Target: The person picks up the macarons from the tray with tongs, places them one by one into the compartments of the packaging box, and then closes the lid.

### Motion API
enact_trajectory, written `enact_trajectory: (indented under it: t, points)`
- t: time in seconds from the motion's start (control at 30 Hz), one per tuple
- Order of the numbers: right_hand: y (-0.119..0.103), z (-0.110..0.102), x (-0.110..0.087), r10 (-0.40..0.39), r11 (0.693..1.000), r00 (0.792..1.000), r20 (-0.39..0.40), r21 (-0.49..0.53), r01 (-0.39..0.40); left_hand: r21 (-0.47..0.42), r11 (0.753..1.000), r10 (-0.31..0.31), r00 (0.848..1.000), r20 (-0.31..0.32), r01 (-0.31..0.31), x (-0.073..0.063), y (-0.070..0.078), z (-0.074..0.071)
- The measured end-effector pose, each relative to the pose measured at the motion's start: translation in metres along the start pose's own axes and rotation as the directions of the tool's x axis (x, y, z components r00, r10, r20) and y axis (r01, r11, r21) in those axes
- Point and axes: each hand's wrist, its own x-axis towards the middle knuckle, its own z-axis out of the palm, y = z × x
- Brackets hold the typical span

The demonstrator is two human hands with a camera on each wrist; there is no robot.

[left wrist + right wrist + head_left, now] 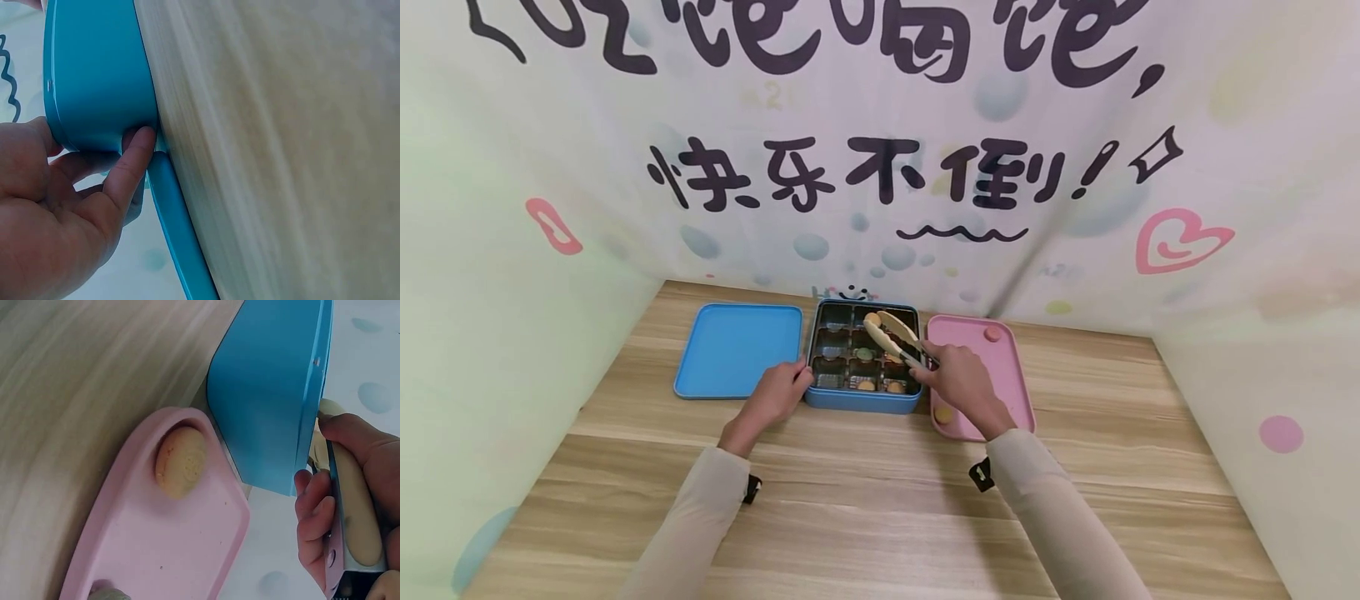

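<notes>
Tongs (357, 506) gripped in your right hand (961, 377) slant forward and left, tips at a round biscuit (872, 318) above the divided blue box (865, 402) your left hand (777, 390) grips.

Cream-tipped tongs (884, 339) hold a tan cookie (872, 319) over the compartmented blue box (862, 402).

Pale wall (820, 225) (lettered), wood-grained table (880, 492).
</notes>
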Motion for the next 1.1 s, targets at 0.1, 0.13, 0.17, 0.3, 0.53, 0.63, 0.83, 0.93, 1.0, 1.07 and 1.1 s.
enact_trajectory:
  t: [0.1,0.13,0.17,0.3,0.53,0.63,0.83,0.93,1.0,1.07,1.1]
  points:
    - [0.000,0.001,0.000,-0.004,1.000,1.000,-0.007,-0.003,0.004,0.000,1.000,0.000,1.000,-0.008,0.000,0.001,0.001,0.000]
    - [0.000,0.000,0.000,-0.008,1.000,1.000,-0.011,-0.003,0.008,0.002,1.000,-0.002,1.000,-0.008,0.002,0.001,0.001,0.000]
    - [0.001,0.000,0.000,-0.013,1.000,1.000,-0.015,-0.003,0.013,0.007,1.000,0.003,1.000,-0.009,-0.003,0.001,0.001,0.000]
    - [0.003,-0.002,-0.002,-0.031,0.999,0.999,-0.022,0.005,0.031,0.005,1.000,0.001,1.000,-0.010,-0.001,0.001,0.001,0.001]
    - [0.017,-0.011,-0.009,-0.049,0.998,0.995,-0.085,0.043,0.053,0.003,1.000,-0.006,1.000,-0.002,0.006,0.000,0.000,0.001]
    - [0.029,-0.016,-0.011,-0.051,0.997,0.991,-0.125,0.053,0.058,0.005,1.000,-0.010,1.000,0.001,0.010,0.000,0.000,0.001]
    - [0.056,-0.024,-0.019,-0.018,0.999,0.987,-0.159,0.042,0.025,0.009,1.000,-0.021,1.000,0.008,0.021,0.001,0.000,0.001]
    - [0.070,-0.028,-0.023,0.024,0.999,0.987,-0.156,0.029,-0.019,0.009,1.000,-0.017,1.000,0.009,0.017,0.001,0.000,0.000]
    - [0.079,-0.030,-0.026,0.064,0.998,0.986,-0.151,0.017,-0.062,0.009,1.000,-0.019,1.000,0.010,0.019,0.001,0.000,0.000]
    - [0.090,-0.033,-0.029,0.100,0.995,0.985,-0.142,0.006,-0.100,0.008,1.000,-0.022,1.000,0.005,0.022,0.001,0.000,0.000]
    - [0.095,-0.034,-0.030,0.120,0.993,0.983,-0.139,0.003,-0.121,0.010,1.000,-0.023,1.000,0.007,0.023,0.001,0.000,0.000]
